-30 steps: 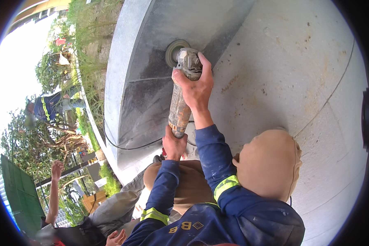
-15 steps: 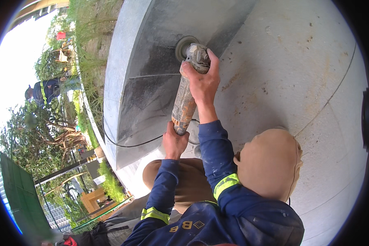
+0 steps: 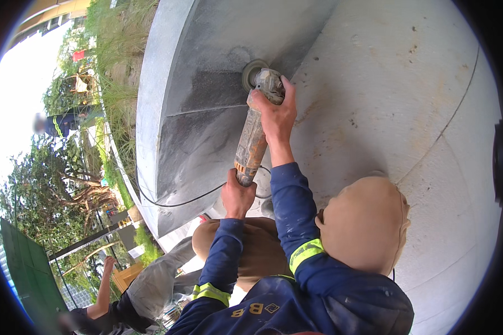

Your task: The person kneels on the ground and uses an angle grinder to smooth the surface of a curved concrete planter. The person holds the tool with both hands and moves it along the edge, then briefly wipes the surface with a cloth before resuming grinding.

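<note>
Fingers of the right hand (image 3: 278, 118) curl round the head of the grinder (image 3: 251, 139), thumb on its left side and index finger on its right, while those of the left hand (image 3: 238, 196) close around its rear end. The grinder's body spans the gap between the two sets of fingers, with its disc (image 3: 247, 75) at the grey wall (image 3: 209, 92) just beyond the right thumb; the cord (image 3: 176, 205) curves away leftward beside the left fingers.
</note>
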Demonstrator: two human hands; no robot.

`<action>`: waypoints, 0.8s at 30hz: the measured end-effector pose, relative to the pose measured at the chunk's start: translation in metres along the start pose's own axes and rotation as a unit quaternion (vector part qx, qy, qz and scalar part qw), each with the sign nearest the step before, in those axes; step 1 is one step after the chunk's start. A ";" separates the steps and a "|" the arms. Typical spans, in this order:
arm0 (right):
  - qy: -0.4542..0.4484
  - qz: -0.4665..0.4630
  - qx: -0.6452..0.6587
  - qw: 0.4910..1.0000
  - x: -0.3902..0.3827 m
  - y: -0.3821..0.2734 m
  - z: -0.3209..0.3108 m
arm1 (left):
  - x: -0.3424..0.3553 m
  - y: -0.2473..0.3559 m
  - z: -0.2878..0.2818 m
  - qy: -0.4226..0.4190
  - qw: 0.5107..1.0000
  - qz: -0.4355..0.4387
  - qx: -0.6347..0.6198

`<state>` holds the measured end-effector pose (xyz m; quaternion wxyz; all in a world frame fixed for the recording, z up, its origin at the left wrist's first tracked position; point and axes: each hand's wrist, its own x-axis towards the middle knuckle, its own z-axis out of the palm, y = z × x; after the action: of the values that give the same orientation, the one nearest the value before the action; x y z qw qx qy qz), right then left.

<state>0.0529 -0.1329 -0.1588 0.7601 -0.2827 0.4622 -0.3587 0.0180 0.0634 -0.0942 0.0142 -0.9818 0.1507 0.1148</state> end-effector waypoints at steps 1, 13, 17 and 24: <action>-0.001 0.002 -0.008 1.000 -0.004 0.004 -0.001 | -0.001 -0.005 0.001 -0.005 1.000 -0.007 0.000; 0.017 0.029 -0.015 0.999 0.000 0.007 -0.003 | 0.005 -0.003 0.008 -0.040 0.999 -0.008 -0.007; 0.019 -0.001 -0.026 0.999 -0.002 0.016 -0.004 | 0.004 -0.011 0.014 -0.035 0.999 -0.028 0.003; 0.004 0.052 0.061 0.997 0.002 0.020 -0.011 | 0.004 -0.011 0.020 -0.020 0.998 -0.019 0.051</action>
<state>0.0494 -0.1242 -0.1800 0.7918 -0.2096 0.4567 -0.3471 0.0200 0.0737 -0.1144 0.0691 -0.9800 0.1375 0.1261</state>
